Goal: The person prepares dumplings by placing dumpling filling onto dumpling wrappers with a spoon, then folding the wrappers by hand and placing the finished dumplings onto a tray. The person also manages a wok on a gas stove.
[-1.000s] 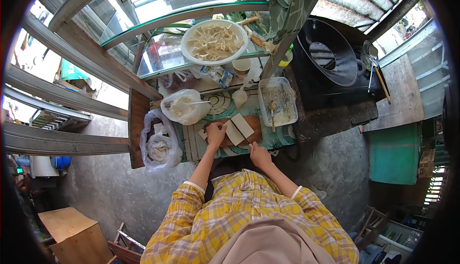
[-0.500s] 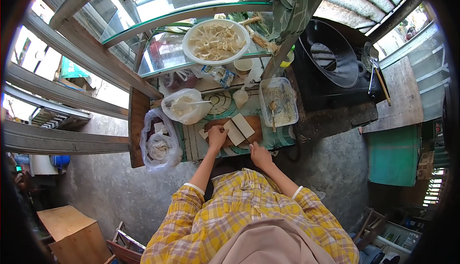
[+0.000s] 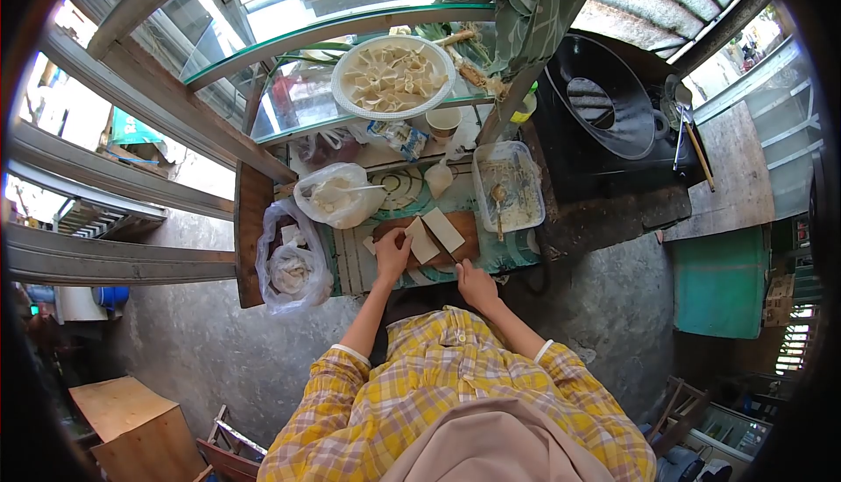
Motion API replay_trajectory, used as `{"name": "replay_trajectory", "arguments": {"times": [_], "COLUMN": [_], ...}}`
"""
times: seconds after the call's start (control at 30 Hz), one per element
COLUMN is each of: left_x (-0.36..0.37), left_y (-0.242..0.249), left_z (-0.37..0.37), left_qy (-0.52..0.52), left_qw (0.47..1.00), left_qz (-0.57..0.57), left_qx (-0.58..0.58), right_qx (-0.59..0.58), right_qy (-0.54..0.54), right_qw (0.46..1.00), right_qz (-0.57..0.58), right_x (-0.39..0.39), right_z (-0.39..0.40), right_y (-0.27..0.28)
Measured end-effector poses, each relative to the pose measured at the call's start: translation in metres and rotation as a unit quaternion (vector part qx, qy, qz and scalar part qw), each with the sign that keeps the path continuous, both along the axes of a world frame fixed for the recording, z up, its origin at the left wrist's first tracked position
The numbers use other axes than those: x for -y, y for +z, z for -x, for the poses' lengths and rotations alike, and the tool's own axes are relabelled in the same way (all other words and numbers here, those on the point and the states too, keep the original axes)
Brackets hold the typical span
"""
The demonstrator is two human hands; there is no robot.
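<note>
On a brown cutting board (image 3: 469, 250) lie two pale, flat dough pieces: one at the right (image 3: 443, 229) and a narrower one (image 3: 421, 242) beside my left hand. My left hand (image 3: 392, 250) has its fingers bent together at the left edge of the narrower piece; whether they pinch it is too small to tell. My right hand (image 3: 476, 284) is closed around a knife (image 3: 446, 253), whose dark blade points up and left between the two pieces. Another pale piece (image 3: 370, 245) shows partly left of my left hand.
Above the board are a bag of white powder (image 3: 340, 195), a small bag (image 3: 439, 179) and a plastic tub with a spoon (image 3: 519, 186). A plate of folded dough (image 3: 393, 77) stands on the glass shelf. A black wok (image 3: 604, 101) sits at the right.
The narrower dough piece has shifted left, widening the gap between the two pieces. My left hand has moved slightly left and up with it. My right hand has hardly moved.
</note>
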State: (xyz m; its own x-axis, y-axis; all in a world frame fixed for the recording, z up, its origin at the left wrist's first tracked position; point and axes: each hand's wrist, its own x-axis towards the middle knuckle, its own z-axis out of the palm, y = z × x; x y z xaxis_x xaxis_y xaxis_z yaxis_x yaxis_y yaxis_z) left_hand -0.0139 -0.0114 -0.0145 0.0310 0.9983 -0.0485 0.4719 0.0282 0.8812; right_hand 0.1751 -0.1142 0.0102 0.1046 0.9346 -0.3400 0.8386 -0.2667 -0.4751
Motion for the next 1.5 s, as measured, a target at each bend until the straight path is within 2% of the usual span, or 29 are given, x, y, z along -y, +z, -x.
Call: {"name": "replay_trajectory", "arguments": {"times": [0.03,0.23,0.33,0.43,0.53,0.63,0.73,0.83,1.03,1.23,1.5], "left_x": [0.002,0.019,0.02,0.012,0.002,-0.008,-0.014,-0.018,-0.02,-0.028,-0.045], "left_y": [-0.001,0.021,0.037,0.039,0.032,0.015,0.009,-0.011,-0.005,-0.006,-0.006], "left_z": [0.0,0.005,0.006,-0.001,-0.019,-0.04,-0.046,-0.041,-0.037,-0.036,-0.052], "left_qy": [-0.003,0.036,0.021,-0.047,-0.073,-0.035,-0.019,-0.063,-0.067,-0.061,-0.08], "left_qw": [0.999,0.992,0.991,0.984,0.948,0.925,0.976,0.995,0.986,0.982,0.947], "left_qz": [-0.049,0.046,0.04,0.088,0.166,0.224,0.191,0.036,-0.029,-0.041,-0.039], "left_qx": [-0.022,0.113,0.126,0.146,0.262,0.304,0.101,-0.072,-0.148,-0.176,-0.308], "right_qx": [-0.007,-0.088,-0.139,-0.182,-0.182,-0.175,-0.176,-0.179,-0.188,-0.17,-0.169], "right_qy": [-0.005,-0.054,-0.076,-0.106,-0.133,-0.151,-0.168,-0.181,-0.185,-0.175,-0.178], "right_qw": [1.0,0.994,0.986,0.975,0.971,0.971,0.969,0.965,0.962,0.968,0.969], "right_qz": [0.0,-0.021,-0.055,-0.072,-0.083,-0.052,-0.054,-0.068,-0.067,-0.055,-0.037], "right_x": [0.0,0.008,0.014,0.022,0.03,0.036,0.041,0.045,0.05,0.051,0.051], "right_z": [-0.001,-0.002,-0.008,-0.017,-0.027,-0.034,-0.034,-0.035,-0.036,-0.042,-0.043], "right_y": [0.001,0.007,0.006,0.0,-0.01,-0.006,-0.001,0.0,0.002,-0.005,0.006]}}
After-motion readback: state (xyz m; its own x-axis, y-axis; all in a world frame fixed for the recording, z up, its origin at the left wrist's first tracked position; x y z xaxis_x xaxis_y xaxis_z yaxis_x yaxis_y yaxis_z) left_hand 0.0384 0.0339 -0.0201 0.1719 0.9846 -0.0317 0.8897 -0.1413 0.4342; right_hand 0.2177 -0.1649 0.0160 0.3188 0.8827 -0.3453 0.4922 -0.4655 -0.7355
